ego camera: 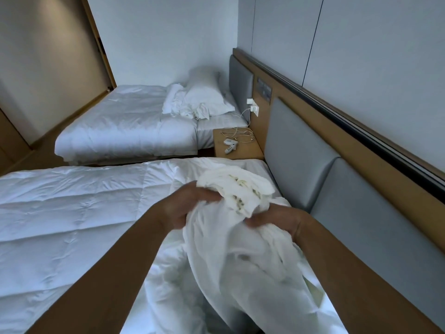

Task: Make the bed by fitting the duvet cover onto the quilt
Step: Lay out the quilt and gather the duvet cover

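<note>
Head view: both my hands, left hand [186, 208] and right hand [277, 221], grip the bunched duvet cover [236, 237]; quilt [72, 213] lies bare, fitting barely begun.

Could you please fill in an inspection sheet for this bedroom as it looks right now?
Surface: near bed with the quilt spread flat on it.
Job's things: duvet cover, bunched, held above the quilt.
Clutter: crumpled linen and a pillow on the far bed; two small white devices on the nightstand.
Grippers: left hand and right hand both grip the duvet cover.
Cables: charger cables from the wall chargers to the nightstand.
Surroundings: grey padded headboard, plain walls.
</note>
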Available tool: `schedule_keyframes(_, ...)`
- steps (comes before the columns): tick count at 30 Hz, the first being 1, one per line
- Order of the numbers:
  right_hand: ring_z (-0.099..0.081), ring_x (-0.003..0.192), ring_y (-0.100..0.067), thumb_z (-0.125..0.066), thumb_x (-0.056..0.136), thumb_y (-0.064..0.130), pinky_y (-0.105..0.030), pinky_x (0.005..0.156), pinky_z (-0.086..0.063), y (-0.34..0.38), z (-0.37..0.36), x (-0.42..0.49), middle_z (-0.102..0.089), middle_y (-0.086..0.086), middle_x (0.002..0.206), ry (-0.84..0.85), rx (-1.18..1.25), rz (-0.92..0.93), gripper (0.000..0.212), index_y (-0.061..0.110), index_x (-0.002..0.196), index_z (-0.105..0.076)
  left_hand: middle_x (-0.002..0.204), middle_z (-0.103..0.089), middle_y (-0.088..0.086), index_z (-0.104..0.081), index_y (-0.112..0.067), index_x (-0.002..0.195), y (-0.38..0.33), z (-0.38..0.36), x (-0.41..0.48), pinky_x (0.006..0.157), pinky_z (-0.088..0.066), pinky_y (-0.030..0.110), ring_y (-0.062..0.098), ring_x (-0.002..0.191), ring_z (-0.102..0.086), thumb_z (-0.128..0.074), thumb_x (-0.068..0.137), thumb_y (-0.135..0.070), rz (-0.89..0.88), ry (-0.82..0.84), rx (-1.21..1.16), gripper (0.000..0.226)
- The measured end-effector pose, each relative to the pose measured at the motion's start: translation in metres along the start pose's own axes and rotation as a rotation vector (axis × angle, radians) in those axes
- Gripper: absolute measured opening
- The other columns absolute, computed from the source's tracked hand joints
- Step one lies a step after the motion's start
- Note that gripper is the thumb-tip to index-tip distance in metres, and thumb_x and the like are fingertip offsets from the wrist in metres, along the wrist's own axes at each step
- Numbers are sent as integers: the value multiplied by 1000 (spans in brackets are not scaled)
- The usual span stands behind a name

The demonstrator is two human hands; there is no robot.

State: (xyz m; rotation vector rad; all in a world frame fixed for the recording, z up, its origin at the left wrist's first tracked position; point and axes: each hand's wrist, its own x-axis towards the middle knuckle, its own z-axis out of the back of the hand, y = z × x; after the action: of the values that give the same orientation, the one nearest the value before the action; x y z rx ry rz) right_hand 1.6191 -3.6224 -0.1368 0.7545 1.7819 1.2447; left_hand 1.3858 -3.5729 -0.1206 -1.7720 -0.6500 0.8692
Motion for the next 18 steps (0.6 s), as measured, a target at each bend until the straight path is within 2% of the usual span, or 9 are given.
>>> schedule_keyframes(4, -74, 78, -15, -89, 60, 21, -28, 71, -58, -3, 1, -8, -77, 2, 83, 220, -312, -249, 17, 23, 75, -81, 106, -74, 15, -79, -10, 100, -7, -3, 10, 79, -57, 33, 28, 96, -71, -69, 68, -6, -26, -28, 110, 34)
schedule_keyframes(6, -72, 79, -8, -86, 71, 13, -17, 67, -55, 2, 10, -9, -76, 13, 78, 84, -429, -179, 13, 24, 73, -79, 112, -74, 13, -79, -17, 103, -6, -4, 6, 80, -57, 33, 27, 101, -71, -75, 67, -14, 24, 37, 122, 35)
schedule_keyframes(8, -68, 75, 7, -67, 87, -10, -4, 63, -48, 12, 16, -9, -71, 26, 71, -93, -371, -50, 40, 27, 72, -74, 115, -75, 7, -80, -25, 105, -2, -8, -2, 82, -57, 30, 22, 105, -72, -82, 66, -21, 122, 141, 169, 39)
schedule_keyframes(10, -62, 61, 17, -39, 93, -25, -2, 62, -45, 15, 21, -5, -66, 26, 56, -140, -234, -11, 80, 29, 41, -68, 113, -76, 0, -80, -31, 103, 6, -18, -10, 84, -57, 26, 17, 106, -72, -85, 66, -18, 217, 284, 307, 39)
schedule_keyframes(12, -54, 50, 21, -27, 96, -25, -1, 61, -42, 9, 25, -6, -52, 26, 38, -126, -179, -18, 97, 31, 21, -50, 111, -76, -2, -80, -31, 101, 14, -30, -15, 84, -57, 26, 16, 105, -72, -84, 66, -11, 273, 386, 390, 40)
schedule_keyframes(14, -54, 49, 18, -46, 101, -6, -2, 60, -42, 6, 27, 3, -52, 22, 37, -105, -177, 73, 84, 27, 24, -56, 108, -77, -1, -81, -28, 98, 17, -35, -18, 83, -58, 27, 16, 104, -73, -83, 65, -6, 253, 386, 363, 40)
schedule_keyframes(15, -58, 53, 16, -70, 93, 21, -3, 60, -44, 6, 25, 9, -59, 21, 45, -81, -116, 136, 57, 30, 36, -67, 107, -77, -1, -82, -28, 96, 15, -33, -20, 83, -58, 27, 16, 102, -73, -81, 66, -2, 232, 372, 339, 40)
schedule_keyframes(16, -62, 60, 13, -88, 69, 47, -5, 62, -47, 9, 19, 9, -66, 21, 55, -28, -55, 169, 27, 36, 49, -74, 106, -77, -2, -82, -27, 95, 13, -31, -20, 82, -58, 27, 16, 101, -73, -78, 68, 3, 212, 356, 323, 41)
schedule_keyframes(18, -68, 76, 8, -92, 42, 68, -11, 70, -52, 5, 22, 12, -74, 18, 76, 63, 8, 181, 41, 41, 71, -80, 104, -78, 0, -83, -25, 93, 7, -25, -19, 81, -59, 28, 17, 99, -74, -71, 70, 7, 179, 311, 306, 41)
